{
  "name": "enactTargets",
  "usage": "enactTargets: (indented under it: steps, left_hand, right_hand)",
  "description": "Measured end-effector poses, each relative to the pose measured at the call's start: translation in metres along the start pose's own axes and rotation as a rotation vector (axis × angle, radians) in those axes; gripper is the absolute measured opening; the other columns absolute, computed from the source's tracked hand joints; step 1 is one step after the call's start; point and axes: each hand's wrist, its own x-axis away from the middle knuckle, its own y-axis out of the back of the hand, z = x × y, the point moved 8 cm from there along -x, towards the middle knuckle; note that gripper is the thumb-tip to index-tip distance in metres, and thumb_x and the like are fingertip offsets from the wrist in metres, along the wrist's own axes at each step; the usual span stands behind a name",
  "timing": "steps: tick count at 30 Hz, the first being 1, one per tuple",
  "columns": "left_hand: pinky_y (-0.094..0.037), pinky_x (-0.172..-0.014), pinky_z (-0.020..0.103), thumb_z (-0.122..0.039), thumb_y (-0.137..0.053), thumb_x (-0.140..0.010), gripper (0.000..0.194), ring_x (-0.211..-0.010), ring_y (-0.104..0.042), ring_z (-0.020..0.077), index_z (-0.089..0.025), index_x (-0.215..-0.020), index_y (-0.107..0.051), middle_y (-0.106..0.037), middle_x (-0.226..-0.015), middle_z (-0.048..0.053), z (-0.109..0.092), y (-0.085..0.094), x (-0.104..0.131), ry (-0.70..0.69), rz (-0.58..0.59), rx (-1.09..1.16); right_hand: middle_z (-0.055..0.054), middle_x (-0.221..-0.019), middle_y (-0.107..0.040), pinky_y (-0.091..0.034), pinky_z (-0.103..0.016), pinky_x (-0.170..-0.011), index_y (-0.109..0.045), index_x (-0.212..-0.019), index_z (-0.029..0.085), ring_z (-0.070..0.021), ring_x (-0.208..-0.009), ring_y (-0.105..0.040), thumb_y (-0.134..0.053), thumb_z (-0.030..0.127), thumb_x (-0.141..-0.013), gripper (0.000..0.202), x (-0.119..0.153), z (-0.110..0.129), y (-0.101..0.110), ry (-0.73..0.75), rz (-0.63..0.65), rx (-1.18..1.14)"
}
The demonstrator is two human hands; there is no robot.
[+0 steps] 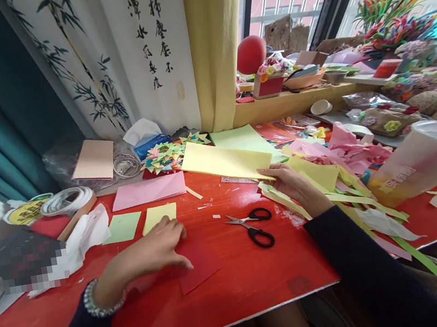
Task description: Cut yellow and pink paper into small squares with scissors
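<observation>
My right hand (291, 184) pinches the near right end of a long folded sheet of yellow paper (226, 160), which is raised at a slant over the red table. My left hand (156, 256) hovers low over the table, thumb and fingers apart, holding nothing that I can see. Just beyond its fingers lie a small yellow paper square (159, 215) and a green paper square (123, 227). A red paper piece (198, 271) rests beside the left thumb, hard to tell from the tabletop. Between my hands, scissors (251, 227) with black handles lie with blades slightly apart.
Folded pink paper (148, 190) and a heap of colourful paper stars (167, 156) sit behind. Light green sheets (240, 141) lie at the back. Paper scraps (346, 160) and a large plastic cup (421, 164) crowd the right. A tape roll (67, 201) is at left.
</observation>
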Motion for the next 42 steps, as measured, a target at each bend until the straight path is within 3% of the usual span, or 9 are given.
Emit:
enactTargets:
  steps: [5,10,17,22,27,31,35,39,42]
  left_hand:
    - [-0.034,-0.076,0.034,-0.045,-0.066,-0.064,0.034,-0.083,-0.042,0.0224,-0.019,-0.070,-0.045,-0.050,-0.081,0.002,-0.015,-0.022,0.004,-0.030,0.098,-0.046]
    - [-0.035,-0.060,0.026,-0.038,-0.053,-0.078,0.021,-0.067,-0.045,0.0145,-0.021,-0.074,-0.042,-0.051,-0.074,-0.002,-0.014,-0.008,0.005,-0.072,0.135,0.270]
    - [-0.045,-0.071,0.026,-0.042,-0.050,-0.082,0.026,-0.088,-0.056,0.0173,-0.025,-0.103,-0.053,-0.059,-0.099,0.002,0.015,0.043,0.014,-0.013,-0.278,0.493]
    - [-0.043,-0.083,0.030,-0.041,-0.044,-0.086,0.030,-0.102,-0.055,0.0198,-0.027,-0.111,-0.054,-0.059,-0.113,0.003,0.028,0.046,0.006,-0.009,-0.449,0.400]
    - [-0.044,-0.076,0.030,-0.039,-0.041,-0.088,0.027,-0.086,-0.057,0.0166,-0.023,-0.102,-0.058,-0.063,-0.103,0.002,0.013,0.035,-0.008,-0.093,-0.470,0.271]
    - [-0.036,-0.093,0.036,-0.035,-0.043,-0.088,0.025,-0.104,-0.050,0.0197,-0.022,-0.103,-0.058,-0.061,-0.108,0.004,0.002,0.041,-0.005,-0.180,-0.606,0.132]
    - [-0.037,-0.091,0.037,-0.042,-0.043,-0.085,0.032,-0.103,-0.050,0.0220,-0.022,-0.107,-0.055,-0.056,-0.114,0.007,0.024,0.060,0.011,0.094,-0.819,0.249]
    - [-0.043,-0.070,0.032,-0.050,-0.049,-0.079,0.050,-0.071,-0.056,0.0166,-0.016,-0.116,-0.047,-0.060,-0.090,0.005,0.038,0.042,0.007,0.258,-0.583,0.672]
    - [-0.039,-0.056,0.026,-0.044,-0.062,-0.072,0.067,-0.055,-0.049,0.0114,-0.013,-0.126,-0.038,-0.055,-0.068,-0.002,0.036,0.023,0.000,0.294,-0.409,0.898]
  right_hand:
    - [-0.004,-0.072,-0.066,-0.050,-0.018,-0.052,-0.065,-0.072,0.014,-0.0101,-0.058,-0.059,-0.070,0.017,-0.067,0.008,-0.003,0.001,0.004,0.038,-0.044,-0.026]
    - [-0.005,-0.076,-0.067,-0.050,-0.020,-0.055,-0.066,-0.073,0.014,-0.0117,-0.062,-0.061,-0.070,0.017,-0.067,0.008,-0.002,0.000,0.000,0.035,-0.025,-0.005]
    - [-0.009,-0.081,-0.069,-0.050,-0.026,-0.069,-0.069,-0.080,0.012,-0.0157,-0.069,-0.063,-0.070,0.020,-0.065,0.017,0.009,-0.021,-0.030,-0.111,0.204,0.107]
    - [-0.009,-0.074,-0.068,-0.047,-0.024,-0.063,-0.070,-0.077,0.009,-0.0142,-0.064,-0.061,-0.072,0.024,-0.063,0.021,0.013,-0.029,-0.035,-0.174,0.285,0.287]
    - [-0.007,-0.067,-0.066,-0.047,-0.022,-0.056,-0.068,-0.069,0.009,-0.0114,-0.057,-0.057,-0.074,0.025,-0.060,0.019,0.014,-0.032,-0.033,-0.212,0.304,0.318]
    - [-0.004,-0.062,-0.064,-0.049,-0.024,-0.055,-0.067,-0.063,0.014,-0.0121,-0.054,-0.057,-0.075,0.022,-0.058,0.012,0.015,-0.030,-0.030,-0.226,0.252,0.258]
    - [-0.003,-0.061,-0.063,-0.048,-0.024,-0.050,-0.066,-0.060,0.018,-0.0128,-0.053,-0.058,-0.075,0.016,-0.057,0.010,0.021,-0.021,-0.027,-0.243,0.115,0.199]
    - [-0.003,-0.062,-0.064,-0.047,-0.021,-0.047,-0.065,-0.060,0.017,-0.0113,-0.052,-0.057,-0.076,0.015,-0.057,0.011,0.024,-0.011,-0.025,-0.217,0.052,0.189]
    - [-0.005,-0.066,-0.065,-0.049,-0.022,-0.052,-0.067,-0.066,0.015,-0.0123,-0.056,-0.059,-0.077,0.020,-0.057,0.014,0.020,-0.012,-0.028,-0.207,0.132,0.193]
